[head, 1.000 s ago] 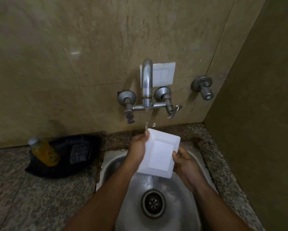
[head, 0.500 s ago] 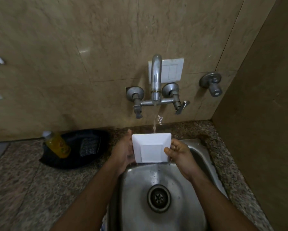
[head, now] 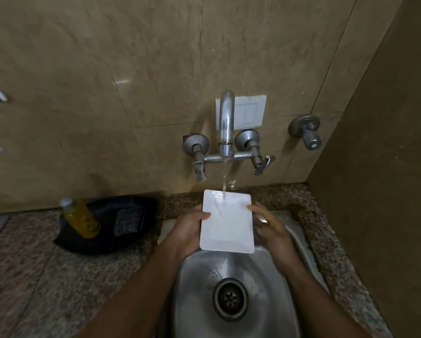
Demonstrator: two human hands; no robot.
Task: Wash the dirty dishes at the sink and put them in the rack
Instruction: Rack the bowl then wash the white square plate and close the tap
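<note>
Left hand (head: 192, 230) grips plate (head: 226, 224) by left edge, right hand (head: 271, 230) by right edge; we hold it between them over sink (head: 199, 289), long axis toward tap (head: 226, 123), stream striking far end. Rack unseen.

Both hands, left hand (head: 188, 231) and right hand (head: 274, 230), grip a white square plate (head: 226, 223) under the tap (head: 226, 123) stream, above the steel sink (head: 204, 289).
</note>
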